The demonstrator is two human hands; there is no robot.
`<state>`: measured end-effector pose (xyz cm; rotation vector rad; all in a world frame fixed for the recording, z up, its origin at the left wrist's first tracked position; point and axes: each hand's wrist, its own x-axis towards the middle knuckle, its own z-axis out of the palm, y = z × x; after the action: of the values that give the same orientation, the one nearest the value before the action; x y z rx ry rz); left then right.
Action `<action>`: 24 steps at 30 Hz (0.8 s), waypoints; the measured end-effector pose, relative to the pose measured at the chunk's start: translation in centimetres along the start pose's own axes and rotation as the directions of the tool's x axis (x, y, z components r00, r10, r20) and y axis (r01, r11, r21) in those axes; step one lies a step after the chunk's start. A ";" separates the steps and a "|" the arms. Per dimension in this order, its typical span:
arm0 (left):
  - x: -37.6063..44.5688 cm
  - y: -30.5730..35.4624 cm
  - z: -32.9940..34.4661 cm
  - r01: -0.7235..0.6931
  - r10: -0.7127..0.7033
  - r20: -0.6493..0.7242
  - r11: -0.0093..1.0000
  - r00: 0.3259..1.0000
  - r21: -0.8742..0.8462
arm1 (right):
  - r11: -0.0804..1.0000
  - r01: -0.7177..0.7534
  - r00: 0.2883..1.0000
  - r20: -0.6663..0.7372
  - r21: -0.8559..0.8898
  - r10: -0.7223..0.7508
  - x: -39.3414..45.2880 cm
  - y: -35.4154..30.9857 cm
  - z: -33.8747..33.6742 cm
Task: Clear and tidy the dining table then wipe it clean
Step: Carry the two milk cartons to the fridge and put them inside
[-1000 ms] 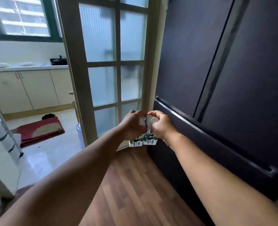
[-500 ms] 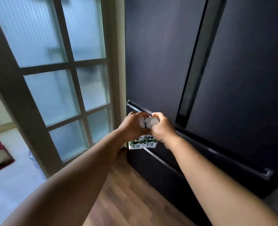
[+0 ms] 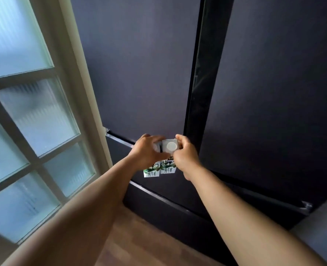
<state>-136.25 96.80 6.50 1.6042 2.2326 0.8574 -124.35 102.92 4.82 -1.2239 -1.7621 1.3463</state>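
I stand directly before a tall dark refrigerator (image 3: 139,64), two small milk cartons carried side by side at chest height. My left hand (image 3: 146,151) curls its fingers round the left carton (image 3: 151,171); my right hand (image 3: 185,153) grips the right carton (image 3: 167,150), whose top, bearing a round white cap, faces the camera. The two cartons touch each other, and their green-printed lower ends hang just in front of the seam where the upper doors meet the drawer below.

Step in hand, as I judge it: the clearing phase, with items from the table being brought for cold storage. No table appears in this view, so wiping presumably lies well ahead.

The next move calls for a free hand. Both are occupied, so one should take both cartons, or one carton be tucked away, before I pull at the vertical door gap (image 3: 197,73).

Surroundings: wood-look floor (image 3: 139,246) underfoot; a cream-framed door with ribbed frosted glass (image 3: 34,112) just left of the refrigerator.
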 end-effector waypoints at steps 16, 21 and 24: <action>7.9 -6.6 0.7 -0.044 0.055 0.180 0.997 0.982 -0.062 | 0.335 -0.228 0.689 -0.091 0.914 0.719 8.8 7.2 2.8; 8.6 -7.6 0.4 -0.079 0.093 0.209 0.994 0.973 -0.074 | 0.127 -0.070 0.624 -0.056 0.989 0.779 10.2 7.3 2.3; 8.5 -8.2 0.4 -0.088 0.106 0.221 0.992 0.970 -0.090 | 0.108 -0.025 0.609 -0.071 0.994 0.790 10.3 8.0 2.3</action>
<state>-145.34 103.01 2.35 1.6931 1.9559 0.7370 -127.95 111.95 -4.19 -1.1818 0.2200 1.6149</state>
